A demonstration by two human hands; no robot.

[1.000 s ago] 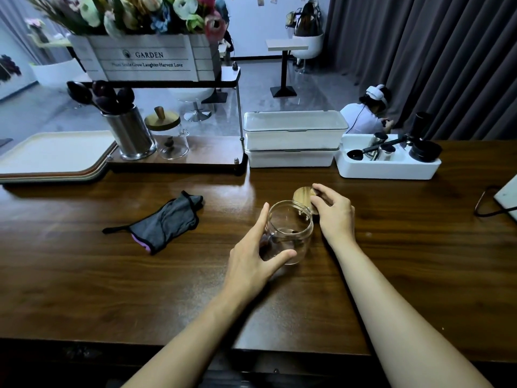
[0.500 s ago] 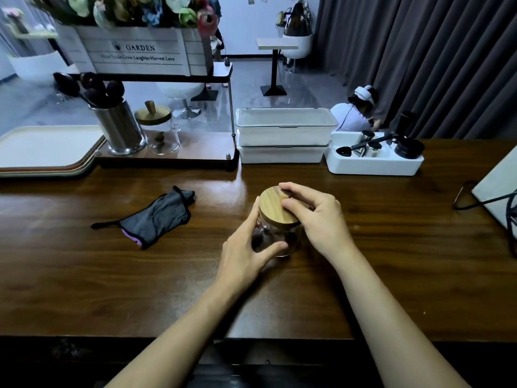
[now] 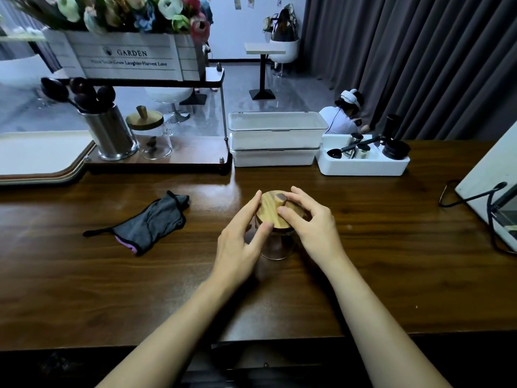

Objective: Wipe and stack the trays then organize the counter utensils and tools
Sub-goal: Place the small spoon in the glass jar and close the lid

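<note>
A clear glass jar [image 3: 275,246] stands on the dark wooden counter [image 3: 391,261] in front of me. Its round wooden lid [image 3: 270,211] sits on top. My left hand [image 3: 242,242] curls round the jar's left side, thumb and fingers on the glass. My right hand [image 3: 307,225] pinches the lid's knob, which its fingertips mostly hide. A grey wiping cloth [image 3: 152,222] with a purple edge lies crumpled to the left. Stacked trays [image 3: 42,158] rest at the far left.
A low shelf [image 3: 156,161] at the back carries a steel utensil holder [image 3: 110,133] and a second lidded jar [image 3: 152,135]. Two stacked white boxes [image 3: 275,138] and a white caddy [image 3: 363,161] of tools stand behind. A white appliance [image 3: 492,189] with cable sits right.
My right hand lifted the wooden lid from the counter behind the jar and set it on the jar's mouth. My left hand stayed on the glass throughout.
</note>
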